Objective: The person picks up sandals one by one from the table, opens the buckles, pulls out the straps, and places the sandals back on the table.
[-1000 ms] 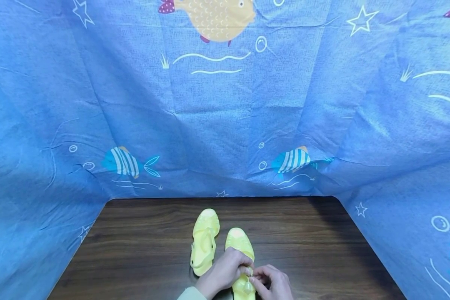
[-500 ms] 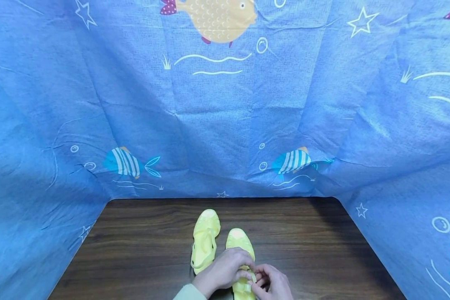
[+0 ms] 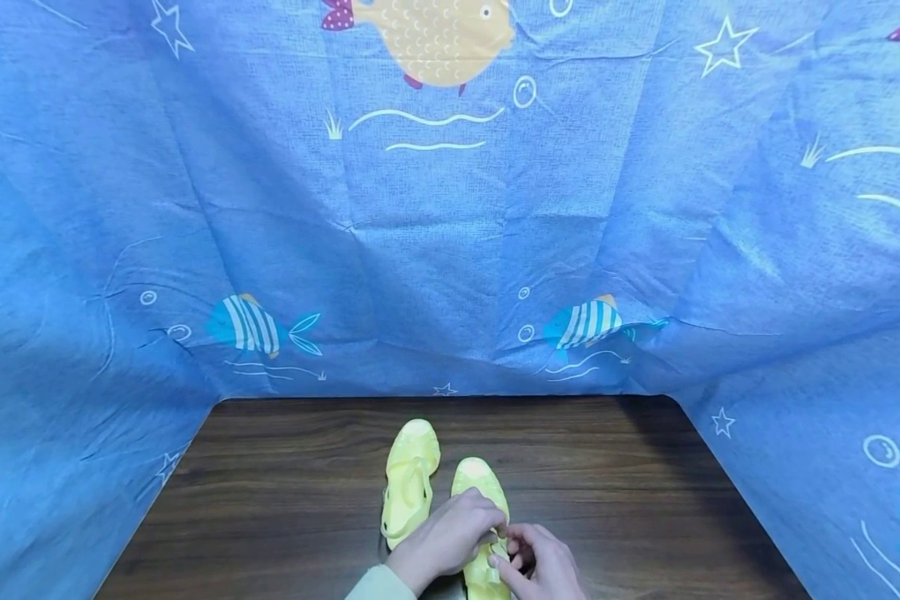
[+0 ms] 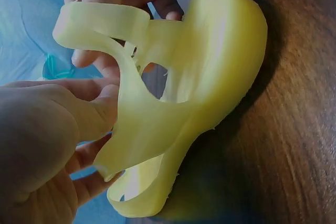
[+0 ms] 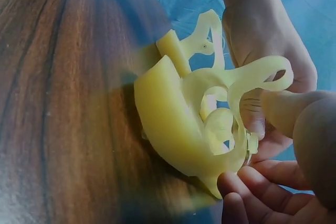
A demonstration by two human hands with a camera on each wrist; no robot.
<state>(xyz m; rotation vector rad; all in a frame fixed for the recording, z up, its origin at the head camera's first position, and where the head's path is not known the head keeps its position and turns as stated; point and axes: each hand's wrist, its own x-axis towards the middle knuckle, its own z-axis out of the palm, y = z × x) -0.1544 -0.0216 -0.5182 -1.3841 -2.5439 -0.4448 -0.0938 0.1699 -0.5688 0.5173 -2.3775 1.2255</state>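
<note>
Two yellow jelly sandals lie on the table, toes pointing away from me. My left hand reaches over the nearer, right-hand sandal and pinches its strap at the side. From the right, my right hand grips the same strap with thumb and fingers, close to a small clear buckle. In the left wrist view the ankle strap stands up in a loop above the heel. The hands partly hide the fingertips' contact. The other sandal lies untouched, left of the left hand.
The dark wood-grain table extends to both sides of the sandals. A blue cloth curtain printed with fish and stars hangs around the table's back and sides.
Both hands stay at the right-hand sandal's strap. The left hand's knuckles have risen slightly, and the right thumb has shifted a little left over the strap. The other sandal has stayed put.
</note>
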